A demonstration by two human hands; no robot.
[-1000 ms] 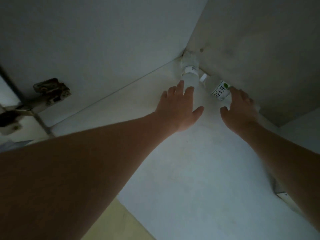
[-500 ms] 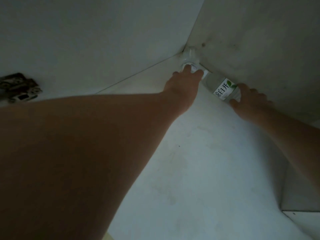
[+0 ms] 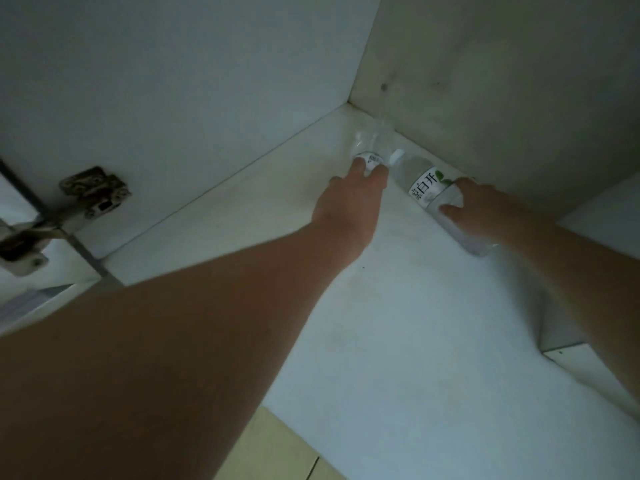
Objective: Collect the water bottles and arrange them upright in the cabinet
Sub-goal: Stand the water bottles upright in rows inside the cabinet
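Bottles lay inside the cabinet, toward its far corner at about one o'clock. Corner bottle, clear, sat deepest; the left hand reached it, fingers curled around its lower end. Labelled bottle lay on its side along the right wall, white cap toward the corner, gripped by the right hand. A metal hinge was fixed at nine o'clock.

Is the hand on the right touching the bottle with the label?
Touching. The head view shows the right hand gripping the labelled bottle, its fingers over the top and thumb across the front.
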